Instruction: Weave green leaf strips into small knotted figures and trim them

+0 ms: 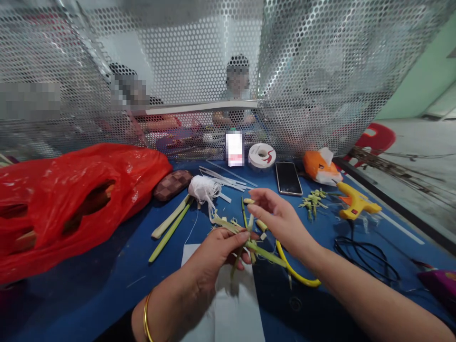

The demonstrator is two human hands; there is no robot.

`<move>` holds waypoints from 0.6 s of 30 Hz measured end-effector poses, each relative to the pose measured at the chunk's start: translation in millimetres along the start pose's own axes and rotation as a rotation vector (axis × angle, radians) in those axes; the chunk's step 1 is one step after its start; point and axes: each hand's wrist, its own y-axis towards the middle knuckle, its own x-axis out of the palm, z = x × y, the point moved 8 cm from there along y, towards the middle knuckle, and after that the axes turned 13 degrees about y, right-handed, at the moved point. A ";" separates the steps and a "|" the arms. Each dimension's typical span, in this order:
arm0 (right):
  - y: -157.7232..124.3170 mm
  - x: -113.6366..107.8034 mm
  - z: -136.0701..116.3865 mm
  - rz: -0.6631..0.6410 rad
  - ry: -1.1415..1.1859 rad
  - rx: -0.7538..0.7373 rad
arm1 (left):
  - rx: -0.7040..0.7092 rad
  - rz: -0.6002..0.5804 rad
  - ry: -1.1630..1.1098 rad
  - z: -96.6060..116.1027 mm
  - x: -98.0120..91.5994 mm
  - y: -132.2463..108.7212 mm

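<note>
My left hand (217, 251) is closed in a pinch on a bundle of pale green leaf strips (249, 240) held over a white sheet (231, 304) on the blue table (117, 266). My right hand (281, 216) hovers just above and to the right of it, fingers half curled, fingertips touching the upper ends of the strips. A yellow-handled tool (295, 273) lies under my right wrist. A gold bangle circles my left wrist.
A red plastic bag (71, 199) fills the left side. White thread ball (201, 187), green stalks (171, 223), phone (288, 178), tape roll (261, 155), yellow glue gun (354, 202) and black cable (366, 256) surround the hands. Perforated metal screens stand behind; two people sit beyond.
</note>
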 end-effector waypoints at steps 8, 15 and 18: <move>-11.0 29.5 18.4 -0.259 0.251 0.285 | 0.003 0.016 -0.016 3.4 1.0 -5.1; -9.5 16.3 11.0 -0.106 0.060 0.085 | 0.038 0.093 0.007 -2.3 -3.4 -9.7; -13.0 13.8 8.1 -0.059 -0.032 0.018 | 0.073 0.110 0.110 -0.4 -5.0 -9.5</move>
